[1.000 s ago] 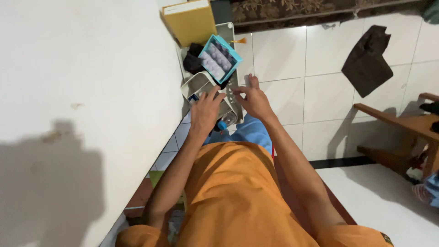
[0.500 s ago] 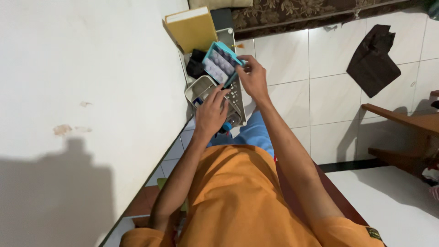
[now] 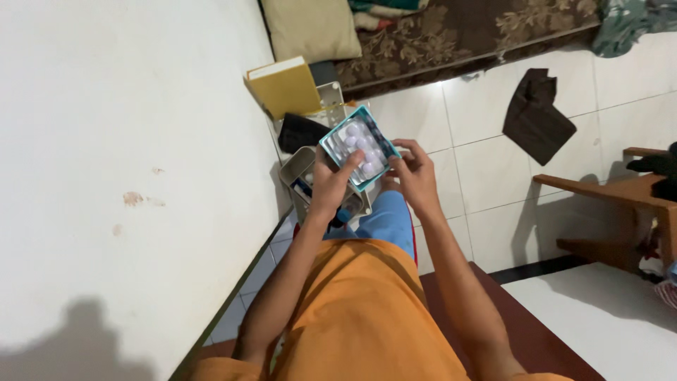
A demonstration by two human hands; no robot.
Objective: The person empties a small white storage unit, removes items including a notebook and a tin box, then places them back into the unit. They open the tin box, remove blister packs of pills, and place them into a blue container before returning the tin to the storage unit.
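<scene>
The teal box with the white round pills is in both my hands, lifted just above the grey plastic organizer that stands on the tiled floor against the white wall. My left hand holds the box from below, with the thumb lying on the blister sheet. My right hand is closed on the box's near corner. I think I should keep the box level so the sheets do not slide out, and support its bottom well. Behind the organizer a yellow book leans, and a black pouch lies just beside it.
</scene>
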